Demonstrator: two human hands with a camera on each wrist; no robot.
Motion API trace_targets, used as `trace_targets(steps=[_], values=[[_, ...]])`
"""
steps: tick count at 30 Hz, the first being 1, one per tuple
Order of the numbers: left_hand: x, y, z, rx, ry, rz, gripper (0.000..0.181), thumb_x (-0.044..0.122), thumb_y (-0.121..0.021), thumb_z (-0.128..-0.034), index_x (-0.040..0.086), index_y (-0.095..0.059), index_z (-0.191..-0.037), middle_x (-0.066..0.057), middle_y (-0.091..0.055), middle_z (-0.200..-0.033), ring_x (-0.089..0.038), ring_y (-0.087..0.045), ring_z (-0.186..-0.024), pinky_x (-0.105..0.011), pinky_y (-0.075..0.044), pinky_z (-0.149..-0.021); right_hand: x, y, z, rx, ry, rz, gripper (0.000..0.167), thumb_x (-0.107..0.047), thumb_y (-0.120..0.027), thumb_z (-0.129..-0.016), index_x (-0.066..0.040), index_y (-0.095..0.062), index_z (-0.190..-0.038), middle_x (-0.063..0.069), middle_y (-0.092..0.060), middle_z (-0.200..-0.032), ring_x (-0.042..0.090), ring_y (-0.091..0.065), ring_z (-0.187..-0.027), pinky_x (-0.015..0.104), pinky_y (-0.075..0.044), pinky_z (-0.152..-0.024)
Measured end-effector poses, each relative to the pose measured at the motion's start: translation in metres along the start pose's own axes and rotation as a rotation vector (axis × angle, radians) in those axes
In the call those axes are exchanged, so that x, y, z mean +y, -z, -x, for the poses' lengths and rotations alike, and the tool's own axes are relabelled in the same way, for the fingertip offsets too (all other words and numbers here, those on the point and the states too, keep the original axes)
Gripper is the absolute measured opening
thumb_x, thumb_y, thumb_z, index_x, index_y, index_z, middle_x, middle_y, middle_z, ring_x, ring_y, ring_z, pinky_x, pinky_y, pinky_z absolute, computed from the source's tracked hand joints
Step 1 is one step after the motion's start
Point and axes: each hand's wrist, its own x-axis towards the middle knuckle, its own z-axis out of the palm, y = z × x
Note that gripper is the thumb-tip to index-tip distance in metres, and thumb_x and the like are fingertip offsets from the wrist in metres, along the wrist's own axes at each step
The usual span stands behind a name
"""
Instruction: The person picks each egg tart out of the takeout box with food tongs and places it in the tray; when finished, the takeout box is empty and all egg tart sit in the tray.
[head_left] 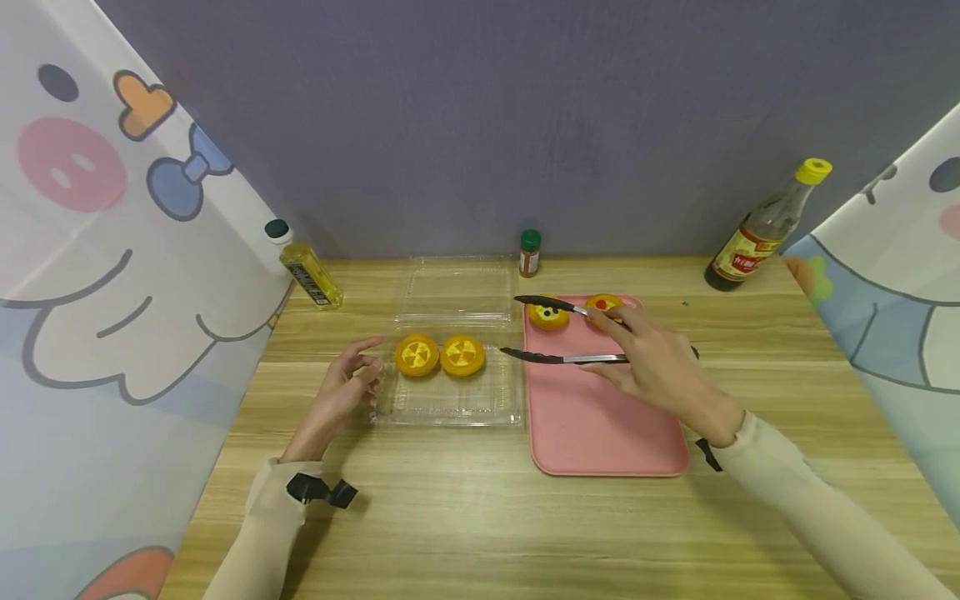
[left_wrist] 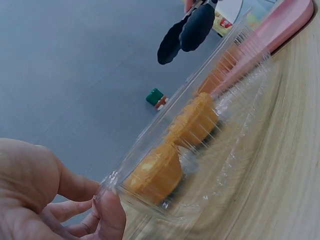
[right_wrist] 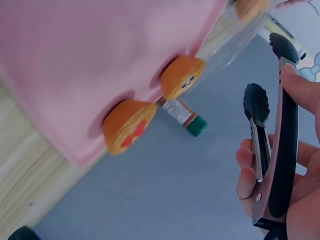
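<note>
My left hand (head_left: 343, 396) is at the left edge of a clear plastic clamshell box (head_left: 450, 420), its thumb and finger pinching the rim in the left wrist view. Inside the open box, two yellow-topped egg tarts (head_left: 417, 356) sit side by side. My right hand (head_left: 663, 367) grips black-and-silver tongs (head_left: 531, 357), their arms spread with nothing between the tips. Below the tongs lies a pink tray (head_left: 600, 433). At its far end are a tart with dark blue berries (head_left: 550, 321) and a tart with a red topping (right_wrist: 127, 127), partly hidden by my right hand in the head view.
Behind the box stands a small green-capped spice jar (head_left: 529, 254). A bottle of yellow oil (head_left: 311, 273) is at the back left, and a yellow-capped sauce bottle (head_left: 757, 237) at the back right. A grey wall (head_left: 480, 125) closes off the wooden table's (head_left: 450, 525) far side.
</note>
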Motion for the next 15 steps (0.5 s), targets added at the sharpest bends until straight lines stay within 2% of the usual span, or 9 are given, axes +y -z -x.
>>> trace_targets(steps=[7,11,12,15], values=[[0.002,0.000,0.000,0.002,0.006,0.008,0.051,0.010,-0.050,-0.1099,0.008,-0.038,-0.159,-0.009,-0.056,-0.108,-0.010,-0.055,-0.070,-0.025,-0.052,-0.055,-0.013,-0.012,-0.008,0.004,0.053,-0.008,0.080,-0.046,-0.089,-0.079,-0.007,-0.063,-0.143,0.017,-0.065,-0.126,0.033,-0.069,-0.097,0.039,-0.054,-0.050],[0.003,0.000,0.000,0.006,0.017,0.011,0.050,0.009,-0.050,-0.1098,0.008,-0.039,-0.159,-0.007,-0.057,-0.107,-0.010,-0.055,-0.070,-0.024,-0.052,-0.055,-0.023,-0.017,-0.012,-0.032,0.068,-0.024,0.080,-0.048,-0.089,-0.080,-0.007,-0.062,-0.144,0.016,-0.065,-0.123,0.032,-0.070,-0.098,0.043,-0.061,-0.064],[0.003,0.000,0.000,0.008,0.019,0.008,0.050,0.009,-0.050,-0.1098,0.008,-0.039,-0.159,-0.007,-0.057,-0.107,-0.010,-0.055,-0.070,-0.024,-0.052,-0.055,-0.025,-0.018,-0.013,-0.047,0.069,-0.027,0.080,-0.047,-0.089,-0.081,-0.008,-0.061,-0.145,0.015,-0.065,-0.123,0.032,-0.070,-0.098,0.043,-0.061,-0.065],[0.003,-0.001,0.000,0.013,0.023,0.009,0.050,0.010,-0.050,-0.1098,0.008,-0.039,-0.159,-0.006,-0.057,-0.106,-0.009,-0.055,-0.070,-0.024,-0.051,-0.055,-0.032,-0.020,-0.016,-0.085,0.073,-0.016,0.079,-0.045,-0.088,-0.083,-0.010,-0.059,-0.147,0.015,-0.065,-0.127,0.032,-0.070,-0.100,0.037,-0.058,-0.057]])
